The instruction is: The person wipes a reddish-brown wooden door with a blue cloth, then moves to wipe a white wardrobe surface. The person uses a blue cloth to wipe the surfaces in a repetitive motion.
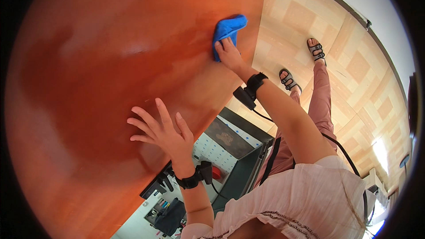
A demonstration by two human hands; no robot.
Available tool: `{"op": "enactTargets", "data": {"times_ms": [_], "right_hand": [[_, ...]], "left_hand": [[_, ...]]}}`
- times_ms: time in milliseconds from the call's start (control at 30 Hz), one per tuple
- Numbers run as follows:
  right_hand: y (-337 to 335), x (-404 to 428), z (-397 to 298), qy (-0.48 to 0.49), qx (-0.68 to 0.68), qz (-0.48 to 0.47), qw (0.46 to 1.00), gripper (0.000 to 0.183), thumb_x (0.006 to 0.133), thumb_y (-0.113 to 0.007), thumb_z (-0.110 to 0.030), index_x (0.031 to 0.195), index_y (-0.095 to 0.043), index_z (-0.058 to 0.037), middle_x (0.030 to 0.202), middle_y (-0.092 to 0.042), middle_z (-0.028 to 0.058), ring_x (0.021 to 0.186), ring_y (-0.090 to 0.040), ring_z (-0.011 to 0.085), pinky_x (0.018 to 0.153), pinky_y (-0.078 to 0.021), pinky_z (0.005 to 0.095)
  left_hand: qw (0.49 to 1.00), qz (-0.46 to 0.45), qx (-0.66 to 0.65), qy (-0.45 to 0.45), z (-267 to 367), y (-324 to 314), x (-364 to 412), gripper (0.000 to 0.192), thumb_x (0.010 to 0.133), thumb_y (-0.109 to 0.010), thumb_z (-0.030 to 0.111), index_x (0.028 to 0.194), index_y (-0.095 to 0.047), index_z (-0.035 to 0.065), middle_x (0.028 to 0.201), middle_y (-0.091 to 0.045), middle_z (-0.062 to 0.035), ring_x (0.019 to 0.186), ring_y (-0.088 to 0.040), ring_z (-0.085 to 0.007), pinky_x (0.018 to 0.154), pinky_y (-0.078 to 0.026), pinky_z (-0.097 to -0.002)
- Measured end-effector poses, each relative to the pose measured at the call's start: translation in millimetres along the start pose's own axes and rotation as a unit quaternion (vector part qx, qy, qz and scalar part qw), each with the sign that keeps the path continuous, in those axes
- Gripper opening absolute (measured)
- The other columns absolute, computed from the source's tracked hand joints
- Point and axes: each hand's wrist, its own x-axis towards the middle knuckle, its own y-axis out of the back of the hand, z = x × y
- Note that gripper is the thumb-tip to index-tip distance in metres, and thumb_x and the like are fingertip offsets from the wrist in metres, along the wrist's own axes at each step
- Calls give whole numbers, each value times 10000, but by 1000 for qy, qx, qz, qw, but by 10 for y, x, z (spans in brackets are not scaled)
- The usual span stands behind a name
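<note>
My right hand (229, 53) grips a folded blue cloth (230, 28) and presses it to a glossy orange-brown wooden surface (99, 79), close to that surface's right edge. The thumb lies along the near side of the cloth, and some of the fingers are hidden in its folds. Lower and to the left, my left hand (162, 132) is empty with its fingers spread. It is over the same surface, and whether it touches cannot be told. Each wrist bears a black strap with a small box (245, 98) and a cable.
Patterned beige floor tiles (358, 96) extend past the surface's right edge, under my sandalled feet (290, 79). Beneath the lower edge are a dark counter (237, 177), tiles with blue diamonds (212, 151), a red round item (216, 172) and a dark bag or cloth (170, 217). A black cable hangs beside my body.
</note>
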Motion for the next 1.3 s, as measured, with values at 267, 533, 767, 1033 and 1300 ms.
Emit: {"op": "enactTargets", "data": {"times_ms": [267,533,767,1033,1300], "right_hand": [[-302,-463,-587,-10,-25,4,1000,346,983,-500,-208,1301,-509,-75,1458,-432,252,1250,-479,475,922,-508,511],[-486,-1478,-1745,337,-105,-84,932,356,761,-638,-82,1115,-639,-59,1395,-510,182,1380,-420,406,970,-512,453],[-374,-1211,-1046,255,-91,-18,962,363,802,-619,-69,1165,-614,-66,1339,-545,179,1194,-550,408,920,-497,472],[-458,-1020,-80,-80,-6,10,997,267,976,-527,-157,1225,-526,-62,1289,-542,223,1136,-538,476,916,-466,485],[-598,-1603,-954,99,15,-46,994,321,858,-625,-75,1177,-605,-98,1271,-572,201,1106,-591,411,820,-531,437]], "left_hand": [[1000,-10,-3,-6,-195,-5,-310,553,1007,-478,246,1537,-391,113,1648,-118,-251,1517,10,-485,1108,72,-715],[999,22,-38,-14,-275,285,-520,552,1035,-436,275,1563,-327,157,1634,-128,-282,1509,-5,-507,1083,78,-743],[1000,7,-27,2,-290,398,-659,553,1015,-463,236,1552,-358,158,1637,-142,-268,1513,-18,-499,1091,83,-733],[998,-56,-23,22,-197,280,-664,569,989,-492,194,1545,-379,148,1650,-114,-245,1524,-6,-467,1090,75,-738],[994,-94,-56,27,-76,399,-682,576,1004,-488,241,1558,-352,163,1654,-89,-243,1522,-13,-471,1098,49,-740]]}}
